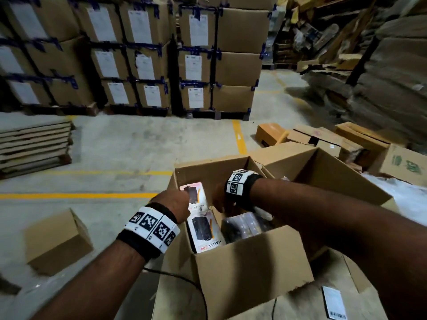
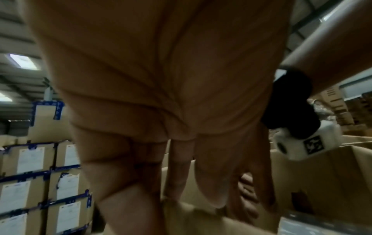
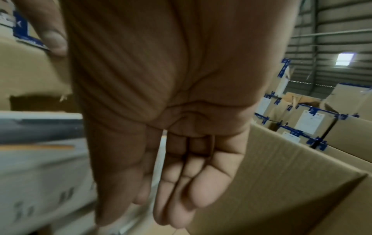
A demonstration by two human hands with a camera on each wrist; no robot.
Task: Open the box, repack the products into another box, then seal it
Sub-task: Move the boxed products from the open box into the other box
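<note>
A small closed carton (image 1: 57, 241) sits on the floor at far left. Next, the left hand (image 1: 172, 204) reaches into the open box (image 1: 249, 269); fingers extended and relaxed, it touches an upright white product pack (image 1: 195, 197). Nudged carelessly, that pack could tip or jam. Further right, the right hand (image 1: 220, 200) hangs inside, fingers straight, holding nothing. A second open box (image 1: 323, 172) stands just behind.

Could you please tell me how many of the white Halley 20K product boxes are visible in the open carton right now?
2. One white product box lies flat along the open carton's left side; a second stands tilted behind it by the left hand. More may be hidden beneath.
</note>
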